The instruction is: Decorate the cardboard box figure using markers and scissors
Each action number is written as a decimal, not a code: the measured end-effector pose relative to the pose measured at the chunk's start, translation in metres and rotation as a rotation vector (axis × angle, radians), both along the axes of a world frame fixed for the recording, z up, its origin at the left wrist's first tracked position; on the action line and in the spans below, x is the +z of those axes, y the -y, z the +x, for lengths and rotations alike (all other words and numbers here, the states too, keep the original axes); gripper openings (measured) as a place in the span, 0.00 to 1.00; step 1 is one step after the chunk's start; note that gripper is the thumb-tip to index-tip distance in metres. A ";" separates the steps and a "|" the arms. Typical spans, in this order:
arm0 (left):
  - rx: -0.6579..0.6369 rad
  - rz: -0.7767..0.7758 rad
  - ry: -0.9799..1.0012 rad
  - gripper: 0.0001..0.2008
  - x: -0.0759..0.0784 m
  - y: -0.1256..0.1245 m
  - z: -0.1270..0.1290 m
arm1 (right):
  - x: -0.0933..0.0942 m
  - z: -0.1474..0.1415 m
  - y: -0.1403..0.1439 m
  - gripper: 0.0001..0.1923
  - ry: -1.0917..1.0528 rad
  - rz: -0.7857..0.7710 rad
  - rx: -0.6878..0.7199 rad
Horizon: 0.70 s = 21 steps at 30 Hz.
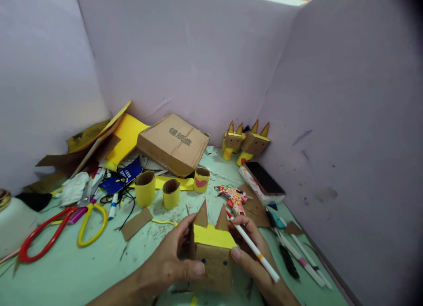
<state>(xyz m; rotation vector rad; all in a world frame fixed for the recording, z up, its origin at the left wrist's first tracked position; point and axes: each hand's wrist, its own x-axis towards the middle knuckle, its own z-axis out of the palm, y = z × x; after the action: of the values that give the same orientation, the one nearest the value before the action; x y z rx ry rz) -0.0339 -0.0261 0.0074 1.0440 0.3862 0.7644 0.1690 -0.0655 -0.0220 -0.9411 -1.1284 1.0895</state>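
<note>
A small cardboard animal head (213, 268) with a yellow paper strip across its top, two pointed ears and two dark dot eyes is near the front of the table. My left hand (172, 253) grips its left side, thumb on the front face. On the other side, my right hand (254, 253) steadies the edge with the thumb while holding a white marker (253, 244) with an uncapped red tip, which points at the right ear. Behind the head stand yellow paper-covered cardboard tubes (171, 194), one tube (201, 181) bearing a red heart.
Scissors (89, 226) with red and yellow handles lie at left. At the back are a brown cardboard box (173, 143), yellow sheets (127, 134) and finished-looking cardboard figures (254, 143). A phone (264, 178), patterned paper (234, 198) and several pens (302, 255) line the right.
</note>
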 end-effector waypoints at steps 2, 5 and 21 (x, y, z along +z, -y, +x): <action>0.031 0.003 -0.012 0.43 -0.001 0.002 0.001 | 0.001 0.004 0.000 0.25 0.060 0.011 0.005; 0.063 -0.023 -0.007 0.40 -0.005 0.003 0.002 | 0.002 0.012 0.000 0.24 0.191 0.037 0.044; 0.097 -0.050 -0.005 0.39 -0.003 0.004 -0.001 | -0.008 0.026 -0.005 0.12 0.262 0.032 -0.433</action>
<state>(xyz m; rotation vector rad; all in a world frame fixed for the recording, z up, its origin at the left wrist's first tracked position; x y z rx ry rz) -0.0348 -0.0304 0.0049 0.9860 0.4613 0.8349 0.1949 -0.0609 -0.0299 -1.2591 -1.0800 0.6065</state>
